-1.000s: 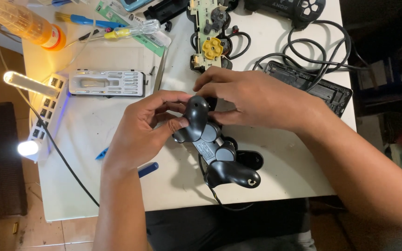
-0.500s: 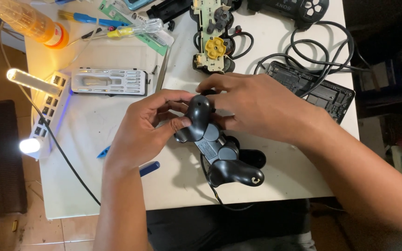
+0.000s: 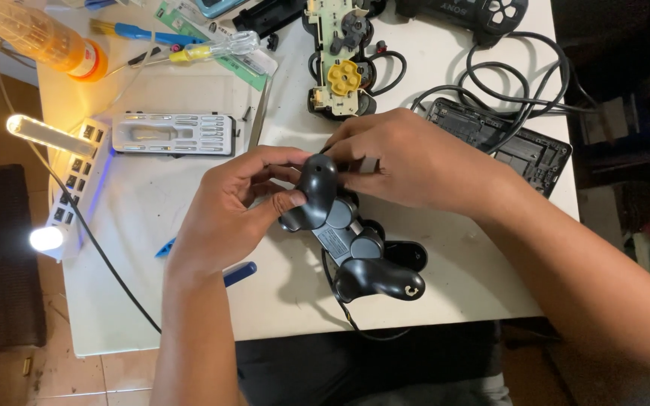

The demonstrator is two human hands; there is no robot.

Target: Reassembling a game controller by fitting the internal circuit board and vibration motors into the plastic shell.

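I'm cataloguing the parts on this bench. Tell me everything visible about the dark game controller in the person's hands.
The game controller is dark grey to black plastic with two rounded grips, shoulder buttons facing up, and a black cable trailing off the table's near edge. It lies slanted above the white tabletop. The left hand pinches the upper grip; the right hand covers its top end. The lower grip is free.

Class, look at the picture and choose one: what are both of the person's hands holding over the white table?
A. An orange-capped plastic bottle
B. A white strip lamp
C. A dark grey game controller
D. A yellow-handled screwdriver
C: the left hand and right hand both grip the dark grey game controller, while the bottle, screwdriver and lamp lie untouched.
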